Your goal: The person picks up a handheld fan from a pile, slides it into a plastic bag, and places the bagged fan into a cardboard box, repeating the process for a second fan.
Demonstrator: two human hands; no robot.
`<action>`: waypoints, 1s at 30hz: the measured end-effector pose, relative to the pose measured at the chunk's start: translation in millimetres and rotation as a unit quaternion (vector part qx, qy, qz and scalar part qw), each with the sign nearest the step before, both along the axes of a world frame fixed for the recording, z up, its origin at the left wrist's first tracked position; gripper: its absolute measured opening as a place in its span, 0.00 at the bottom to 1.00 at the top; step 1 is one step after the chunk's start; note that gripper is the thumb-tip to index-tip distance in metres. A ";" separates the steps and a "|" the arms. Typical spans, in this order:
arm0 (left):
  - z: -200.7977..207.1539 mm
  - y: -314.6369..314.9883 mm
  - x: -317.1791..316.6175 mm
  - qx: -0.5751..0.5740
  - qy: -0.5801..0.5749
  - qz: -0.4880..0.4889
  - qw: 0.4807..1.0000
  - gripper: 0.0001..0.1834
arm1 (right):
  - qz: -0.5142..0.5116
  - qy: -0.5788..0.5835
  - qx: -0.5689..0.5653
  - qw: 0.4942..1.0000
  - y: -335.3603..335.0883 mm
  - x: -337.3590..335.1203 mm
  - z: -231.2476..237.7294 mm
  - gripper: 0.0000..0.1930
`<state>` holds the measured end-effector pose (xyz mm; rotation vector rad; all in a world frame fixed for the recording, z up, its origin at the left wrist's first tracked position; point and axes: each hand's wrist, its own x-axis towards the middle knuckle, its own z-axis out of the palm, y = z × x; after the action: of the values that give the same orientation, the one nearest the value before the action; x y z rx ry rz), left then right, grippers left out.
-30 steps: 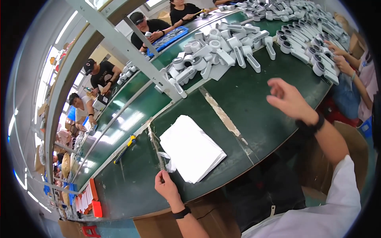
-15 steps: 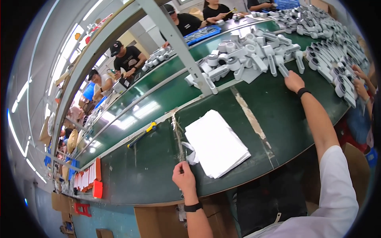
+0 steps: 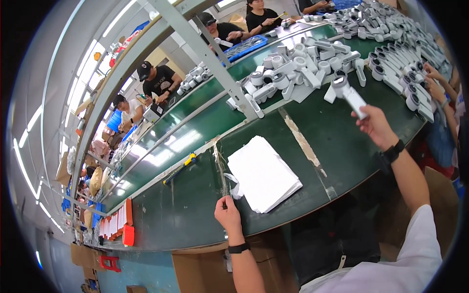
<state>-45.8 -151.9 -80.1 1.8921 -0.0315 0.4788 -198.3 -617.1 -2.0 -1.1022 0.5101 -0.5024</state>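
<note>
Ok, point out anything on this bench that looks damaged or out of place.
A worn pale strip runs across the green belt, like scuffed or peeling tape. The grey parts lie in a jumbled heap. Otherwise nothing stands out.

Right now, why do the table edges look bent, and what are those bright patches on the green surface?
Head view: the fisheye lens bows the green belt table and grey frame post toward the black rim; the bright patches are glare from ceiling lights; the right hand with its white part looks sharp.
</note>
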 end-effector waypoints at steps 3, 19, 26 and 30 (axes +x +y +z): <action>1.2 0.6 0.2 0.007 -0.006 -0.015 1.000 0.11 | 0.069 -0.019 0.044 0.996 20.6 -17.5 -20.8 0.18; 84.1 -85.7 -76.6 0.307 -0.195 -0.233 0.902 0.09 | 0.088 0.009 -0.107 0.990 78.1 -25.2 -44.0 0.19; 65.5 -89.3 -53.4 0.394 -0.126 -0.236 0.879 0.07 | 0.082 -0.002 -0.088 0.993 81.2 -26.7 -43.8 0.19; 69.5 -87.2 -53.8 0.343 -0.112 -0.223 0.906 0.05 | 0.106 0.002 -0.105 0.989 80.2 -28.1 -44.6 0.19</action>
<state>-99.7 -239.1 -10.5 2.4015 -0.8692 0.3886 -226.4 -537.0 -46.6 -1.3421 0.3427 -0.3724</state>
